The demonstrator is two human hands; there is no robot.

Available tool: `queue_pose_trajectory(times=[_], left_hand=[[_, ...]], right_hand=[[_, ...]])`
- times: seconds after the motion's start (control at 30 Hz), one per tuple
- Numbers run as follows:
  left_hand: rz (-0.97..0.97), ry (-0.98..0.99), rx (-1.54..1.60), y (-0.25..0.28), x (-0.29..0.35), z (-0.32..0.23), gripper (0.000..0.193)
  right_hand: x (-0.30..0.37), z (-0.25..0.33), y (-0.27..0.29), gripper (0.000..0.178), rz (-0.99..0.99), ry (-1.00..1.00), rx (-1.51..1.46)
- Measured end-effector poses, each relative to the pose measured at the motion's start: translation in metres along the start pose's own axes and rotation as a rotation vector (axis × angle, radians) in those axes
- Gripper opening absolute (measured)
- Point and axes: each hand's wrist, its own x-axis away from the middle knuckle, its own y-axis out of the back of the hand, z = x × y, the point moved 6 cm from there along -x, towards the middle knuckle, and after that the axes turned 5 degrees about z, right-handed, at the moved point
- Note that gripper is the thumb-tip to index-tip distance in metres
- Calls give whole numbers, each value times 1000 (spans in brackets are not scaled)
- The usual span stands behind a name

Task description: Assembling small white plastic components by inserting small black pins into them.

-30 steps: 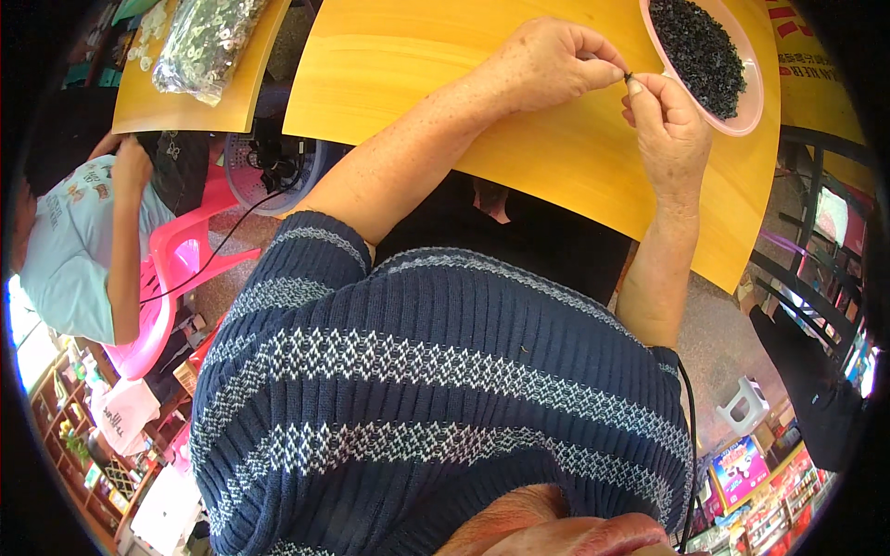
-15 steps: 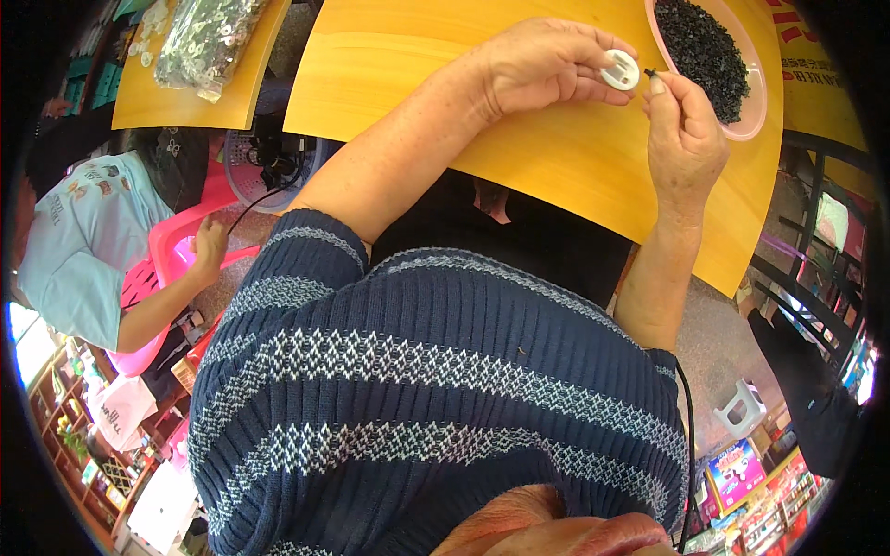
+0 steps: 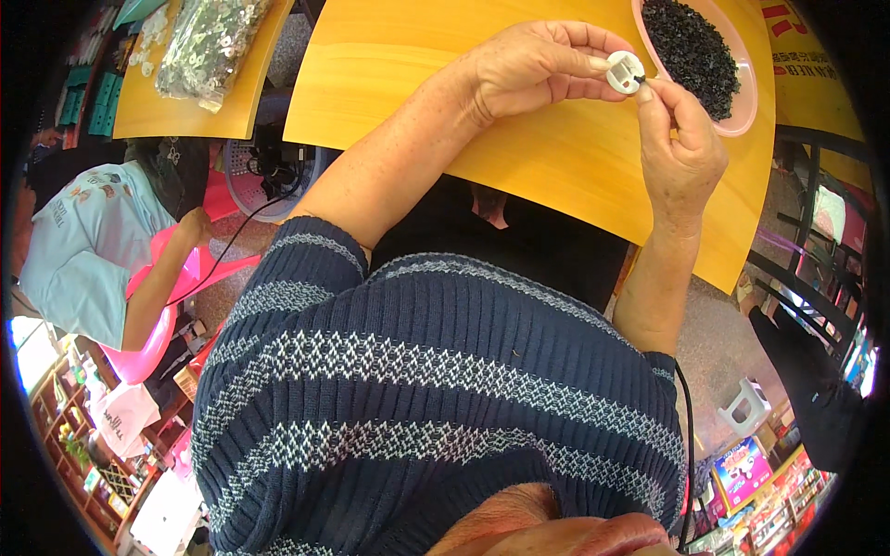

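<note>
Between the thumb and fingers of my left hand is a small round white plastic piece with cut-out slots. My right hand pinches a tiny black part at the white piece's lower right edge. The black part touches the white piece there; how deep it sits in a slot I cannot tell. Both hands are above the yellow table. Just beyond my right hand stands a pink oval basin full of small black parts.
At the far left, a clear plastic bag of white pieces lies on another yellow tabletop, with loose white pieces beside it. A person in a light blue shirt sits at left by a pink chair and a basket.
My right hand has brought the black part from a small gap away to the white piece's edge. The white piece has turned slightly. The person at left has drawn their hand back.
</note>
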Motion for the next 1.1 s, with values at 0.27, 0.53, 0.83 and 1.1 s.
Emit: queue_pose_trajectory(times=[0.27, 0.53, 0.83, 1.1], left_hand=[[26, 39, -19, -1, 0, 0, 27], [-7, 88, 8, -1, 4, 2, 26], [44, 65, 26, -2, 3, 1, 28], [69, 102, -79, 2, 0, 3, 30]], right_hand=[[-1, -7, 1, 6, 16, -123, -75], [0, -9, -3, 7, 26, -117, -105], [1, -13, -3, 7, 13, -116, -101], [1, -17, -3, 7, -9, -150, -211]])
